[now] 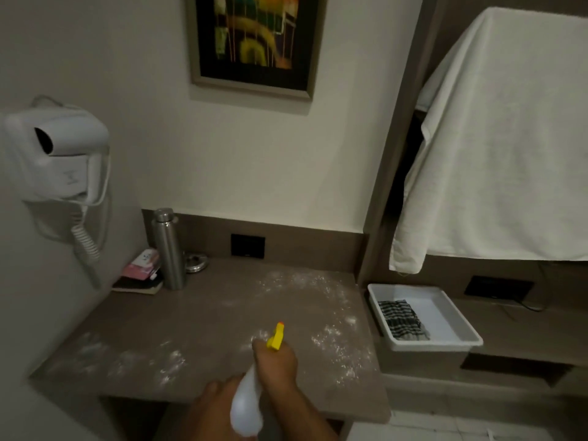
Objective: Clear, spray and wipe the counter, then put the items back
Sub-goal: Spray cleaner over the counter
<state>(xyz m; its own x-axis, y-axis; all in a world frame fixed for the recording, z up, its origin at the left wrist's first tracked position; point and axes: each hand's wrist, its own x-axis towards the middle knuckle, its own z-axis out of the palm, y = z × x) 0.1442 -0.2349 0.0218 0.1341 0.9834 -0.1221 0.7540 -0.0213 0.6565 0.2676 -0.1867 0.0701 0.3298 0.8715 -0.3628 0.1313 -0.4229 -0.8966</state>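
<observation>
My right hand [277, 361] grips the neck of a white spray bottle [246, 405], whose yellow nozzle [276, 336] points out over the brown counter [203, 316]. My left hand [211, 405] is under the bottle's body at the counter's front edge; whether it holds the bottle I cannot tell. White spray patches dot the counter at the right, middle and front left. At the back left corner stand a steel bottle [168, 249], a small metal dish [196, 262], and a pink packet [143, 264] on a dark notebook [136, 285].
A white tray [445, 313] with a black-and-white checked cloth [401, 319] sits on the lower ledge to the right. A white towel [496, 148] hangs above it. A wall-mounted hair dryer [60, 154] with coiled cord is at left. A framed picture [254, 43] hangs above.
</observation>
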